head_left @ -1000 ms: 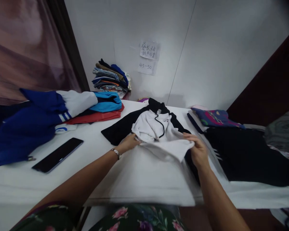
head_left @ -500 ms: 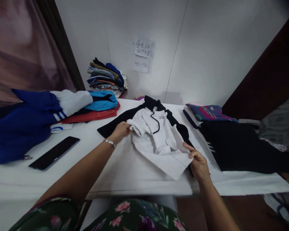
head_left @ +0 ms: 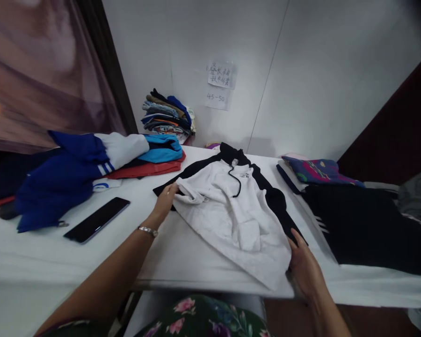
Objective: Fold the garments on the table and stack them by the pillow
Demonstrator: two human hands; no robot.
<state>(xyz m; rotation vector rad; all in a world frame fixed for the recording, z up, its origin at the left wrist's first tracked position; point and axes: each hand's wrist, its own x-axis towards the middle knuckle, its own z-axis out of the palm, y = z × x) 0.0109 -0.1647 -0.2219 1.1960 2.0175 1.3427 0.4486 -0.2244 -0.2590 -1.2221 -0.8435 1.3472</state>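
A white sweatshirt (head_left: pixel 217 201) with black sleeves, a black collar and a dark drawstring lies front up on the white-covered table, its hem toward me. My left hand (head_left: pixel 165 202) pinches the white cloth at its left side, where the edge is bunched. At the lower right corner of the hem, my right hand (head_left: pixel 304 262) grips the white cloth, with a finger over the black right sleeve (head_left: pixel 282 210). Part of the left sleeve is behind my left hand and the white cloth.
On the left lie a blue-and-white jacket (head_left: pixel 63 173), other clothes and a phone (head_left: pixel 97 220). A stack of folded clothes (head_left: pixel 166 117) stands at the back by the wall. Dark folded garments (head_left: pixel 365 224) and a purple patterned one (head_left: pixel 319 171) lie right. Handwritten papers (head_left: pixel 220 84) hang on the wall.
The white body is spread wider and its hem lies nearer the front edge. My hands have moved apart, the right one down toward the table edge. The view has shifted slightly left.
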